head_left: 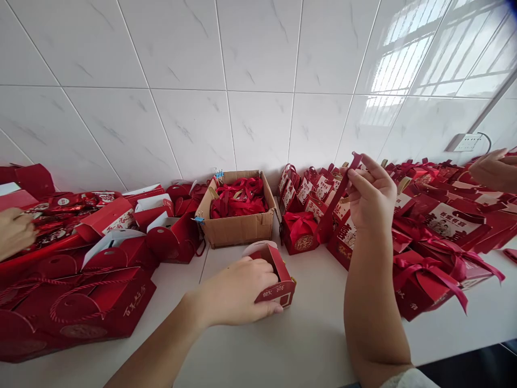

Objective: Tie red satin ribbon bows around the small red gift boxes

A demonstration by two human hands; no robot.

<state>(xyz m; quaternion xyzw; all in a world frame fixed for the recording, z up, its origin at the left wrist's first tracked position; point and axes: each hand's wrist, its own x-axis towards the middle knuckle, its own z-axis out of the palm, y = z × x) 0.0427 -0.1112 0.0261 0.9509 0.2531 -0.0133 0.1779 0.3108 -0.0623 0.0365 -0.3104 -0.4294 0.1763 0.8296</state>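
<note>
My left hand [238, 291] lies over an open red gift box [281, 293] on the table. Its thumb is on the near side with the pale lettering, and its fingers reach into the opening, where the contents are hidden. Raised to the right, my right hand [371, 191] pinches one end of a dark red ribbon [336, 202], which slants down toward a small closed red box [299, 235]. Behind the left hand stands a cardboard box [238, 230] filled with red ribbons [240, 199].
Open red boxes [172, 237] and larger rope-handled ones [81, 312] crowd the left. Several rows of finished boxes [456, 223] with ribbon bows fill the right. Other people's hands show at the left edge [16, 233] and right edge [495, 171]. A socket strip [464, 143] sits by the tiled wall.
</note>
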